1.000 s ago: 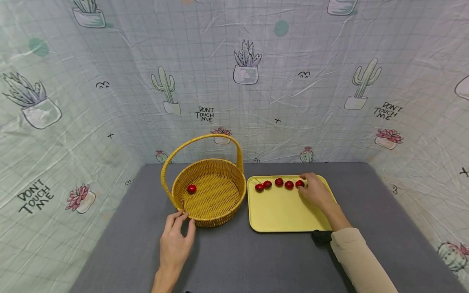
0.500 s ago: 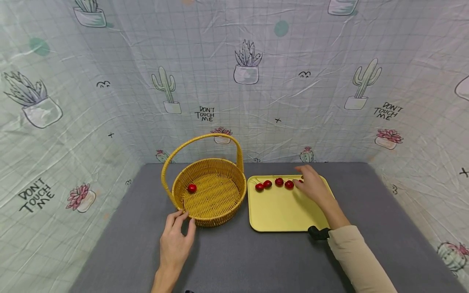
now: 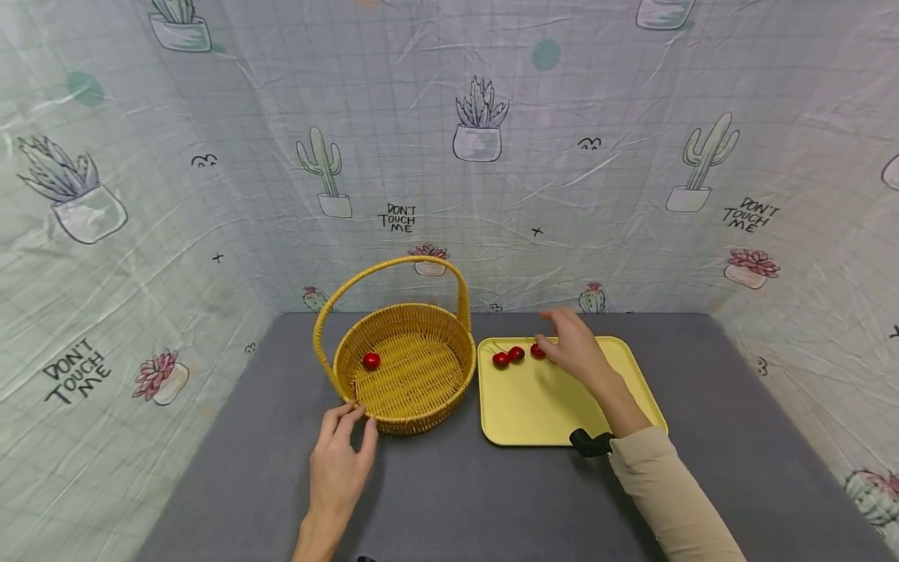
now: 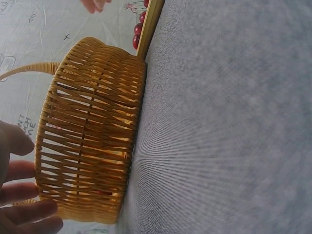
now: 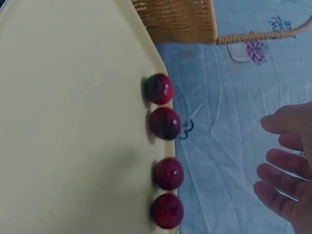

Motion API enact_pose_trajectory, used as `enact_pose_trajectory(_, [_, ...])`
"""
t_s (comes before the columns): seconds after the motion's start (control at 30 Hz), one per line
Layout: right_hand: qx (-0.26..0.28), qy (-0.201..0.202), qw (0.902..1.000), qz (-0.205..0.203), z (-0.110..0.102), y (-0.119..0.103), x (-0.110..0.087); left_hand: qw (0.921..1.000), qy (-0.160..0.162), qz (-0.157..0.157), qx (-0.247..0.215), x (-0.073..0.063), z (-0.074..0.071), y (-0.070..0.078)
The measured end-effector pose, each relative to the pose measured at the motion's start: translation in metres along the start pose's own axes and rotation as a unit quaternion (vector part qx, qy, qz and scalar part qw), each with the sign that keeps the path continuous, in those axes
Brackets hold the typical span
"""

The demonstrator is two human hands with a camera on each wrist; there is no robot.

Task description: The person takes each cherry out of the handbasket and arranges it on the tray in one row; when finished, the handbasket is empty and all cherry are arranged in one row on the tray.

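Note:
A yellow woven basket (image 3: 403, 417) with a tall hoop handle holds one red cherry (image 3: 371, 361) on its floor. My left hand (image 3: 340, 460) rests its fingertips on the near left rim, thumb beside the outer wall. To the right, a row of cherries (image 3: 501, 360) lies along the far side of a yellow tray (image 3: 555, 414). My right hand (image 3: 576, 347) hovers over that row and hides part of it in the head view. In the right wrist view several cherries (image 5: 165, 123) show, and the right hand's relaxed fingers (image 5: 278, 197) hold nothing.
The basket and tray stand side by side on a grey table (image 3: 449, 499). A cloth printed with potted cacti (image 3: 477, 211) rises behind and at both sides. A black strap piece (image 3: 590, 442) sticks out from the right wrist near the tray's front edge.
My right hand has moved left along the cherry row, away from the rightmost cherry. My left hand stays at the basket rim. The view has shifted slightly.

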State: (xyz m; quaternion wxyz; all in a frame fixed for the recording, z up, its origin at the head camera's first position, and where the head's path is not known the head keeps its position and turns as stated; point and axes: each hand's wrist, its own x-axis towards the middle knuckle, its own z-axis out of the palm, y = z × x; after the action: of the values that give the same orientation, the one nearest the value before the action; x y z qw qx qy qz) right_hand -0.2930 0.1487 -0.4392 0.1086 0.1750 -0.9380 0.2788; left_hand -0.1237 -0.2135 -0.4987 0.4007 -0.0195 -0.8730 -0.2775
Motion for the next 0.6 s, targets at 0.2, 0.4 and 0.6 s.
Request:
enact_pose_trajectory(0.2, [0.009, 0.000, 0.9999, -0.013, 0.006, -0.023, 0.004, 1.0000, 0.002, 0.002, 0.000, 0.000, 0.000, -0.001])
enact_pose_trajectory(0.4, [0.021, -0.001, 0.9992, -0.034, 0.014, -0.043, 0.009, 1.0000, 0.004, 0.005, -0.001, -0.001, 0.000, -0.001])
enact_pose_trajectory(0.6, [0.036, -0.011, 0.9981, -0.049, 0.024, -0.062, 0.014, 0.9999, 0.006, 0.012, 0.004, 0.000, 0.001, -0.002])
